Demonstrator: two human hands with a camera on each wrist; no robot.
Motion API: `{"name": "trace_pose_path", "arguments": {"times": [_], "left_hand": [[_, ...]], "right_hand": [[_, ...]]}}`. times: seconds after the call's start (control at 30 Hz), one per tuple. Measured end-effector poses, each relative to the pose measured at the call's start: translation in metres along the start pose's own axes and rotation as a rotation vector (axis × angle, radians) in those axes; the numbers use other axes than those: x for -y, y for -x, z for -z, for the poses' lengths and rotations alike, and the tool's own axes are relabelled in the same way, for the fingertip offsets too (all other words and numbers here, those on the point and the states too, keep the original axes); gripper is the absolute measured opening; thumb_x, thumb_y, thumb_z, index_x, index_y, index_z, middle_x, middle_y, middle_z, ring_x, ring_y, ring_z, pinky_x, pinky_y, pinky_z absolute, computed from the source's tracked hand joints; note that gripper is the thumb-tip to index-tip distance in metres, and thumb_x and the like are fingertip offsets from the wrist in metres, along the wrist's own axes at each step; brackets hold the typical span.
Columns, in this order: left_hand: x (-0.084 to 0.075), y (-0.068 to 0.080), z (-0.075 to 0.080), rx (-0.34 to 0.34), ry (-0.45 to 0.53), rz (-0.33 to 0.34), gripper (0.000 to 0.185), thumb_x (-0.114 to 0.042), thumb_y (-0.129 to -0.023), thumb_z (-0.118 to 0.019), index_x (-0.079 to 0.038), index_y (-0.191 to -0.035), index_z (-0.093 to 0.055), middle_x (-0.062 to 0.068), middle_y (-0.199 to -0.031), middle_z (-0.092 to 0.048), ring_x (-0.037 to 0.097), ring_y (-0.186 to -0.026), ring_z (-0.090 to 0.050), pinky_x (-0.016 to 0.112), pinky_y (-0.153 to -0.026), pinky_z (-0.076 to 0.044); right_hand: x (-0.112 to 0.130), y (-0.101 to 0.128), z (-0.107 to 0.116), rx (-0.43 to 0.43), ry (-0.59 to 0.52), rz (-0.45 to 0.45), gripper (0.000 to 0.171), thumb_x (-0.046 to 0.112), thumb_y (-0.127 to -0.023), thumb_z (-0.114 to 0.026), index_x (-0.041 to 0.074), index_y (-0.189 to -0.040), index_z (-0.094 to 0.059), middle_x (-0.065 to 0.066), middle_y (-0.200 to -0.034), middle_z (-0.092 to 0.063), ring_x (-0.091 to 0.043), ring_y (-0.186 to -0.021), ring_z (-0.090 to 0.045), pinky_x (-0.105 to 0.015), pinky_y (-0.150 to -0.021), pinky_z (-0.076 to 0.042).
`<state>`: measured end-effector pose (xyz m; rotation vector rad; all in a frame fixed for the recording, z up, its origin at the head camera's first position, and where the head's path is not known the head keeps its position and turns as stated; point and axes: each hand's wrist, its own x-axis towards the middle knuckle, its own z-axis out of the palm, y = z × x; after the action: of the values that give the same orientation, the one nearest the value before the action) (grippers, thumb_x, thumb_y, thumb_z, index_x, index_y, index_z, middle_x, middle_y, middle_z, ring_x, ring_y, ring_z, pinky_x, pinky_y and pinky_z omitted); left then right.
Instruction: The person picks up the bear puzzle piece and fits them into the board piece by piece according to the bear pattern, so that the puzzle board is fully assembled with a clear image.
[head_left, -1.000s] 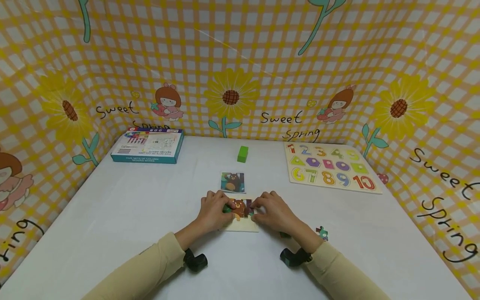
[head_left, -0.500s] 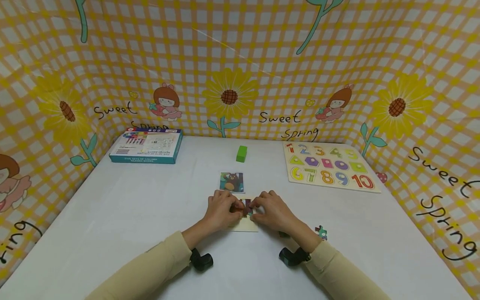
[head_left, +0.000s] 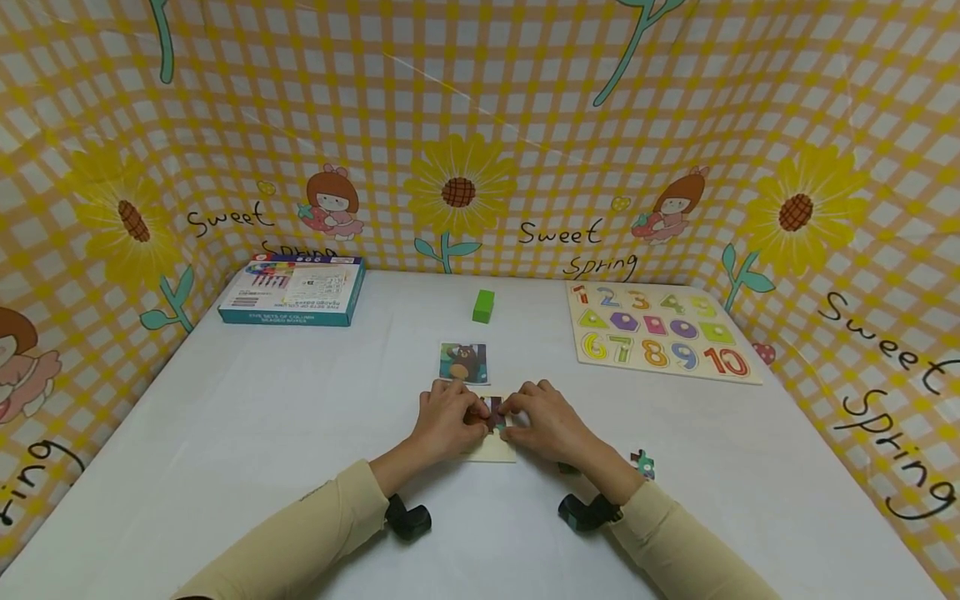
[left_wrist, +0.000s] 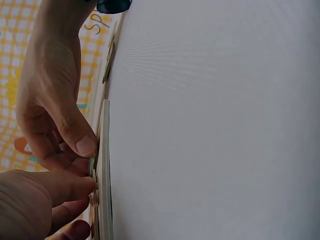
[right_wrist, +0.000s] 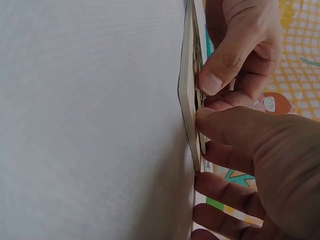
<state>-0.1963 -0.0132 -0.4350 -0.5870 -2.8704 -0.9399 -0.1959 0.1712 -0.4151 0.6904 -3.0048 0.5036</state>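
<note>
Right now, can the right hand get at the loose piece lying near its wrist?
Probably yes. The loose piece lies bare on the table beside the right forearm, nothing over it. But the right hand is busy on the puzzle board with the left hand, so it must let go first.

A picture card (head_left: pixel 463 362) lies behind the puzzle tray (head_left: pixel 497 450), number board (head_left: pixel 660 335) far right.
</note>
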Motion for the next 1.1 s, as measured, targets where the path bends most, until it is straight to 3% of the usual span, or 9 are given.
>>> {"name": "trace_pose_path", "arguments": {"times": [0.2,0.43,0.67,0.9,1.1], "left_hand": [[0.0,0.0,-0.001,-0.003,-0.001,-0.004,0.008,-0.022,-0.078,-0.072,-0.018,-0.085,-0.069,0.001,-0.096,-0.056,0.025,-0.102,-0.042,0.043,-0.082,-0.029],[0.004,0.001,-0.004,-0.047,-0.01,-0.058,0.009,-0.022,-0.077,-0.071,-0.018,-0.084,-0.069,0.0,-0.093,-0.055,0.023,-0.098,-0.041,0.042,-0.079,-0.029],[0.002,0.0,-0.003,-0.009,-0.003,-0.003,0.009,-0.022,-0.077,-0.071,-0.018,-0.085,-0.069,0.001,-0.095,-0.055,0.024,-0.1,-0.042,0.042,-0.081,-0.029],[0.001,-0.001,-0.002,-0.011,-0.011,-0.004,0.01,-0.024,-0.077,-0.071,-0.02,-0.085,-0.069,0.0,-0.095,-0.055,0.023,-0.101,-0.041,0.042,-0.08,-0.029],[0.002,0.001,0.007,-0.001,0.038,0.011,0.01,-0.027,-0.078,-0.072,-0.021,-0.087,-0.07,0.001,-0.096,-0.056,0.023,-0.099,-0.041,0.043,-0.082,-0.029]], "right_hand": [[-0.001,0.0,0.0,0.003,0.002,0.004,0.023,0.028,-0.075,-0.076,0.018,-0.096,-0.071,0.002,-0.093,-0.061,-0.017,-0.089,-0.047,-0.033,-0.077,-0.039],[0.0,-0.001,-0.001,0.009,0.001,0.0,0.023,0.028,-0.076,-0.076,0.018,-0.097,-0.071,0.002,-0.094,-0.062,-0.017,-0.089,-0.047,-0.033,-0.077,-0.039],[0.0,0.0,0.0,0.002,-0.008,0.004,0.024,0.028,-0.076,-0.075,0.019,-0.098,-0.071,0.001,-0.093,-0.062,-0.017,-0.089,-0.048,-0.034,-0.078,-0.04],[-0.001,-0.001,-0.001,-0.017,-0.012,-0.004,0.018,0.025,-0.076,-0.075,0.019,-0.092,-0.07,0.003,-0.089,-0.061,-0.017,-0.088,-0.047,-0.033,-0.077,-0.039],[0.001,-0.001,-0.002,-0.016,-0.011,-0.014,0.018,0.025,-0.075,-0.076,0.019,-0.09,-0.07,0.003,-0.09,-0.06,-0.016,-0.086,-0.046,-0.031,-0.075,-0.037]]}}
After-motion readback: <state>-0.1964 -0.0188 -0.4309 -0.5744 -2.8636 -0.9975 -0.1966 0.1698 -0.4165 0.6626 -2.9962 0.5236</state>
